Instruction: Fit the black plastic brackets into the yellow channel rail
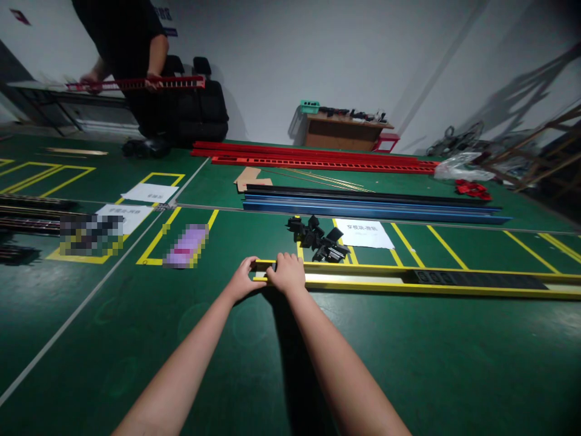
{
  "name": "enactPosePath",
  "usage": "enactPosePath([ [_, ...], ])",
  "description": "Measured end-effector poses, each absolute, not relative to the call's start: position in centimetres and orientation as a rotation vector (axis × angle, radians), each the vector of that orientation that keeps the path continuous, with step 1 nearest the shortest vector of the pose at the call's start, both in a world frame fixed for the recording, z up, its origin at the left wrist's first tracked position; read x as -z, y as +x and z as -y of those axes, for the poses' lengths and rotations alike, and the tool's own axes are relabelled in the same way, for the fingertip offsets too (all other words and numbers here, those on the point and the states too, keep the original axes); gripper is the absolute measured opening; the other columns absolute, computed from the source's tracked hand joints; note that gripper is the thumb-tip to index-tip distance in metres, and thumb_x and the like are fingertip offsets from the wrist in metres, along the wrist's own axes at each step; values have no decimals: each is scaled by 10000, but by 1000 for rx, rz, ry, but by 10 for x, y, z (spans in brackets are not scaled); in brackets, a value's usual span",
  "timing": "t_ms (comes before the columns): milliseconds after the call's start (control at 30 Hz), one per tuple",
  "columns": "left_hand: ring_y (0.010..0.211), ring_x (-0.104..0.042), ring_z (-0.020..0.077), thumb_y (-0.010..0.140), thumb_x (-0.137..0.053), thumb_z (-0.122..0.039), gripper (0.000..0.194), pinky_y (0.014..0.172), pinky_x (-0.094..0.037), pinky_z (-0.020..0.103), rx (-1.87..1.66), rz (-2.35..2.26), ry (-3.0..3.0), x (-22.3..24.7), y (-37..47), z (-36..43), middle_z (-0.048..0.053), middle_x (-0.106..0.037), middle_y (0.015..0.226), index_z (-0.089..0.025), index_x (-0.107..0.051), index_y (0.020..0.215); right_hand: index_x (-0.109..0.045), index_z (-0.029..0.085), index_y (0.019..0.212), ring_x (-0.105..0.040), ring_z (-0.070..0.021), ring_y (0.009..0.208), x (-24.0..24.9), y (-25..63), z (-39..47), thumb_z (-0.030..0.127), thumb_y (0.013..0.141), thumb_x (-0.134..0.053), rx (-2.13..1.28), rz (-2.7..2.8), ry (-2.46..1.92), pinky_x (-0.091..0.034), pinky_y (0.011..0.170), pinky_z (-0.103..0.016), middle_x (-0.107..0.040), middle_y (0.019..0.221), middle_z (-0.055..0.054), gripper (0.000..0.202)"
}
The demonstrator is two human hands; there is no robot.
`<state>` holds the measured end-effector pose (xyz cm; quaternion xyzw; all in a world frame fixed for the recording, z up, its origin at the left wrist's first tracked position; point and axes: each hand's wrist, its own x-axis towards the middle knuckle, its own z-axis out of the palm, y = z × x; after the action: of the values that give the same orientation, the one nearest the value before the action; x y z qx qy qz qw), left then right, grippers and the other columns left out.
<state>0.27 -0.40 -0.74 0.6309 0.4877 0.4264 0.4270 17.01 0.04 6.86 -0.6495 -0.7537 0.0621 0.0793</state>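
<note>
A long yellow channel rail (358, 284) lies across the green work surface, its open side up. My left hand (242, 281) is closed around the rail's left end, thumb on the near wall and fingers at the far wall. Just to its right, my right hand (288, 274) is closed over the channel, with a small dark edge of a black block (274, 266) showing between thumb and fingers; the rest is hidden. Farther right, a row of black blocks (481, 281) sits inside the channel. Beyond the rail lies a loose pile of black blocks (320, 239).
Blue and black rails (363, 206) and red rails (318, 160) lie farther back. A printed sheet (365, 234) is beside the pile. A purple pixelated item (187, 245) lies left. At the back left, a person (122, 48) holds a red rail (136, 83).
</note>
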Motion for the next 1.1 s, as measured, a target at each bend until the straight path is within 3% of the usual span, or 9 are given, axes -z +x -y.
enactPosePath([
  [200, 1118, -526, 238, 538, -797, -308, 733, 988, -413, 419, -1056, -1224, 1592, 6, 2, 4, 100, -509, 1173, -192, -416, 1154, -567, 164, 941, -480, -254, 954, -66, 168, -2, 394, 815, -435, -165, 2250, -1939, -297, 845, -380, -592, 989, -118, 293],
  [533, 1104, -534, 241, 541, -797, -325, 726, 970, -426, 425, -1063, -1204, 1574, -3, 5, 8, 105, -518, 1166, -194, -424, 1149, -572, 178, 922, -458, -282, 996, -71, 198, 5, 740, 722, -407, -114, 2237, -1913, -286, 872, -389, -575, 996, -129, 619],
  [733, 1112, -529, 234, 531, -802, -319, 715, 985, -416, 413, -1078, -1186, 1572, -1, 5, 6, 98, -520, 1159, -195, -431, 1128, -577, 171, 922, -471, -289, 983, -66, 192, 4, 707, 749, -384, -109, 2203, -1990, -275, 867, -400, -582, 972, -138, 596],
  [933, 1107, -527, 236, 541, -796, -329, 726, 966, -425, 414, -1050, -1204, 1576, -5, 5, 8, 101, -521, 1161, -195, -426, 1150, -573, 165, 939, -481, -286, 983, -65, 190, 3, 565, 808, -388, -99, 2216, -2010, -273, 865, -408, -589, 986, -137, 460],
  [1100, 1103, -527, 237, 530, -802, -336, 735, 970, -420, 419, -1049, -1219, 1570, -7, 6, 8, 102, -519, 1160, -194, -426, 1145, -572, 167, 945, -483, -296, 990, -69, 191, 5, 685, 784, -352, -114, 2241, -1983, -277, 864, -419, -590, 986, -141, 585],
])
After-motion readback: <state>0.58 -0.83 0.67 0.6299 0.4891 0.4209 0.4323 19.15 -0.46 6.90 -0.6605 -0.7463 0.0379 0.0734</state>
